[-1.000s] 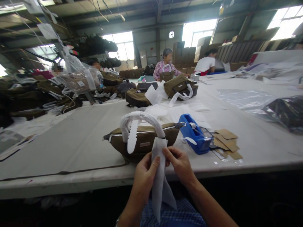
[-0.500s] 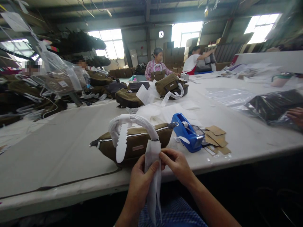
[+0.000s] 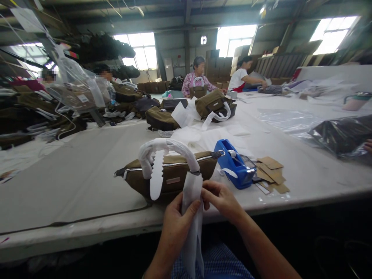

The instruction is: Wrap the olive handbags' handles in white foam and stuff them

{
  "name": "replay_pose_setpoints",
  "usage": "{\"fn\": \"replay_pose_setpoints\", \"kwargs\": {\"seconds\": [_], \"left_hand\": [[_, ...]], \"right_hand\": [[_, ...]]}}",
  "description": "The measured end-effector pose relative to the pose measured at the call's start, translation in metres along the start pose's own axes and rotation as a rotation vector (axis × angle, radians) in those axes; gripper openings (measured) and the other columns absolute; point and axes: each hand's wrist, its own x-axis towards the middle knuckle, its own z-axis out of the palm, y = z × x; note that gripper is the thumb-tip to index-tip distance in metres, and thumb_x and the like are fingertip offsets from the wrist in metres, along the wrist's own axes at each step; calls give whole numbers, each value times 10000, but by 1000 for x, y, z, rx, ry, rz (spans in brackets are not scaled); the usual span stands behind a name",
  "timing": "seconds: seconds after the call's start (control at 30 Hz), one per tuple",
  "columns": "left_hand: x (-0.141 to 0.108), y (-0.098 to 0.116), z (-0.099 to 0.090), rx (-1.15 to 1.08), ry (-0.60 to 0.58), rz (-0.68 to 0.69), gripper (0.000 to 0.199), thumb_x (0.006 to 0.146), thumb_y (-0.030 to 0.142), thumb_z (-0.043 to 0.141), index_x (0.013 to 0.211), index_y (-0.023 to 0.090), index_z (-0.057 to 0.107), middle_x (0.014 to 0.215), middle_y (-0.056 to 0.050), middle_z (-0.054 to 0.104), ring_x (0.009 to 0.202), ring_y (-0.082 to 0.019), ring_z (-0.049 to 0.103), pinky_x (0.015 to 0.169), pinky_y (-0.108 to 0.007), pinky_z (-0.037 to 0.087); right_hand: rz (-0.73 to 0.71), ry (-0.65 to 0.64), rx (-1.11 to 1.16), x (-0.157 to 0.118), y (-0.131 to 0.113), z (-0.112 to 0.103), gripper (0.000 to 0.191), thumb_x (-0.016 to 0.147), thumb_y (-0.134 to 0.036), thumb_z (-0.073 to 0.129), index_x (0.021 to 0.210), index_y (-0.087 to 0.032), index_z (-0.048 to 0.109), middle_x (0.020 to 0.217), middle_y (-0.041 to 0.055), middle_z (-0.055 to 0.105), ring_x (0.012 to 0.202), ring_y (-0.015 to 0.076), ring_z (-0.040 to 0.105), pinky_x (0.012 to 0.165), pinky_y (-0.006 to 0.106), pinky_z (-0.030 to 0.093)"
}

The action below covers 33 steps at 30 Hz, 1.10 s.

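An olive-brown handbag (image 3: 158,180) with a silver zip lies at the table's front edge, its arched handle (image 3: 177,146) wrapped in white material. From the handle's right end a strip of white wrapping paper (image 3: 192,186) hangs down past the table edge. My left hand (image 3: 181,221) is closed round this strip, thumb in front. At the strip's right edge, my right hand (image 3: 219,199) pinches the paper with thumb and fingers; its fingertips are partly hidden behind it. A white notched tag (image 3: 157,174) dangles from the handle's left side.
Right of the bag stand a blue tape dispenser (image 3: 235,164) and brown card pieces (image 3: 271,174). Farther back lie more handbags (image 3: 215,104) and white paper sheets. A plastic-wrapped dark bag (image 3: 343,133) is at the right, a co-worker's fingers beside it. Other people work behind.
The whole view has shifted slightly, so things sit a little farther right. Both hands keep hold of the paper strip. A person at the back has lowered an arm toward the table.
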Motion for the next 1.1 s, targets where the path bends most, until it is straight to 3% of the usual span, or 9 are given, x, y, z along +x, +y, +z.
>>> {"fn": "replay_pose_setpoints", "kwargs": {"seconds": [0.13, 0.37, 0.57, 0.67, 0.87, 1.1], "left_hand": [[1, 0, 3, 17, 13, 21, 356, 825, 397, 742, 1088, 158, 760, 1008, -81, 785, 941, -278, 697, 836, -325, 510], [-2, -4, 6, -19, 22, 28, 402, 822, 375, 742, 1163, 164, 719, 1110, -91, 769, 1029, -285, 694, 896, -349, 520], [0, -7, 7, -3, 63, 36, 365, 808, 385, 769, 1091, 160, 720, 1012, -77, 768, 960, -270, 698, 848, -334, 529], [-1, -9, 10, -59, 47, 37, 425, 822, 429, 766, 1148, 164, 700, 1062, -82, 762, 998, -271, 698, 877, -334, 530], [-4, -19, 12, -103, 73, 126, 656, 966, 676, 421, 1216, 127, 681, 1214, -152, 720, 1127, -289, 662, 1020, -389, 489], [-4, -14, 15, 14, 103, 140, 475, 978, 535, 529, 1220, 157, 683, 1182, -121, 734, 1130, -289, 666, 983, -358, 487]], "right_hand": [[-35, 98, -131, -1, 4, 8, 282, 849, -439, 698, 796, -163, 705, 605, -7, 614, 494, 120, 561, 473, 216, 434], [-63, 412, -117, -2, 15, 32, 378, 830, -454, 660, 588, -187, 545, 527, -30, 466, 472, 99, 429, 423, 215, 352], [-7, 378, -49, -4, 13, 36, 422, 810, -515, 691, 585, -194, 534, 473, -38, 474, 405, 96, 425, 392, 218, 329], [-20, 391, -37, -4, 12, 36, 439, 817, -534, 697, 592, -192, 540, 480, -38, 474, 420, 97, 430, 403, 218, 342], [-45, 420, -51, -5, 15, 39, 448, 848, -531, 695, 610, -191, 528, 540, -41, 450, 491, 96, 403, 441, 223, 335], [-156, 538, -97, -4, 23, 46, 349, 870, -443, 665, 651, -182, 593, 611, -10, 544, 606, 133, 490, 579, 247, 428]]}}
